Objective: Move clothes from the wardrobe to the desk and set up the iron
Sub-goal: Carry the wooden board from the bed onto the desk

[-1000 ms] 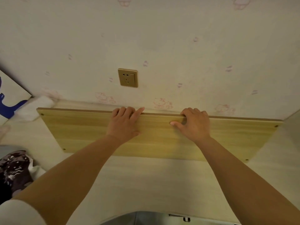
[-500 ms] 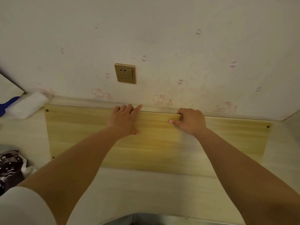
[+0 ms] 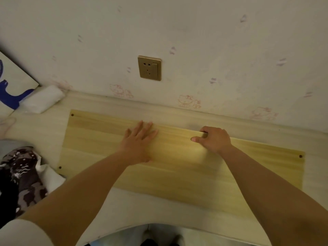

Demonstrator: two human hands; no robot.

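Landmark: wooden board (image 3: 186, 167), laid flat on the desk (image 3: 150, 201), long edge toward the wall.

Left of the board: patterned dark clothes (image 3: 21, 174) are heaped on the desk, just beside the board's left end. Judged soft, light, limp; best gathered in a bunch from the top of the pile. No iron is seen.

On the board, left of centre: left hand (image 3: 138, 144) is pressed flat, fingers spread and extended, nothing gripped.

On the board's far edge, right of centre: right hand (image 3: 213, 139) is curled over that edge, thumb on the top face, fingers hooked behind, so the edge is clasped.

Board judged rigid, smooth, moderately heavy; best taken by its long edges.

Above the board: wall socket (image 3: 149, 68), unoccupied.
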